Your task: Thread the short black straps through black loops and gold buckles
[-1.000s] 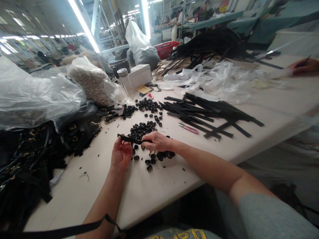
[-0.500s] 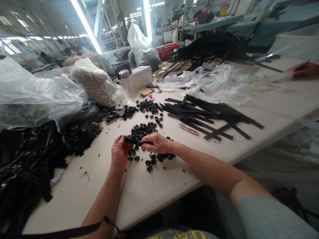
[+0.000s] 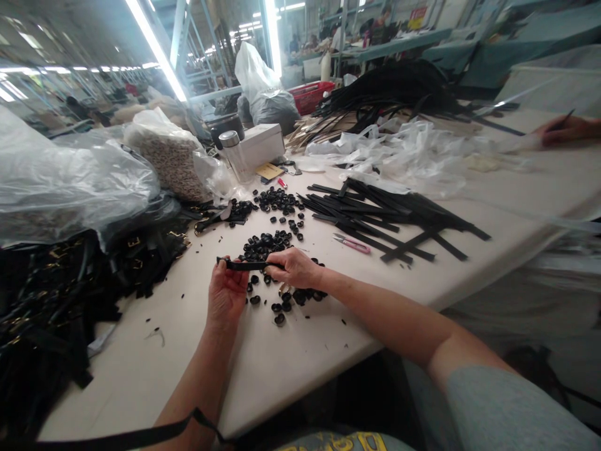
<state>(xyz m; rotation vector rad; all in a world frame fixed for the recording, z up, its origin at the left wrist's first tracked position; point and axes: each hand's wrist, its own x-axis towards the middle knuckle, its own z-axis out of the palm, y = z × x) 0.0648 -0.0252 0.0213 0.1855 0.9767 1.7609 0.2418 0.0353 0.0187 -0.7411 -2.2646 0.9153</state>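
A short black strap (image 3: 248, 266) stretches level between my two hands, above the table. My left hand (image 3: 227, 291) grips its left end, thumb on top and palm turned up. The right end is pinched in the fingers of my right hand (image 3: 297, 268), which partly cover it. Beneath and behind the hands lies a scatter of small black loops (image 3: 265, 245), with more of them (image 3: 280, 307) in front. Something small and gold-coloured shows just under my right hand; its kind is too small to tell.
Pink-handled thread snips (image 3: 352, 243) lie right of the hands, before a pile of black strips (image 3: 389, 216). Black straps with gold buckles (image 3: 56, 282) heap at left under plastic bags (image 3: 70, 175). A glass bottle (image 3: 235, 156) stands behind. Another person's hand (image 3: 563, 131) is at far right.
My left hand has shifted slightly left and turned its palm more upward. More of the strap now shows straight between my hands. The whole view has moved a little.
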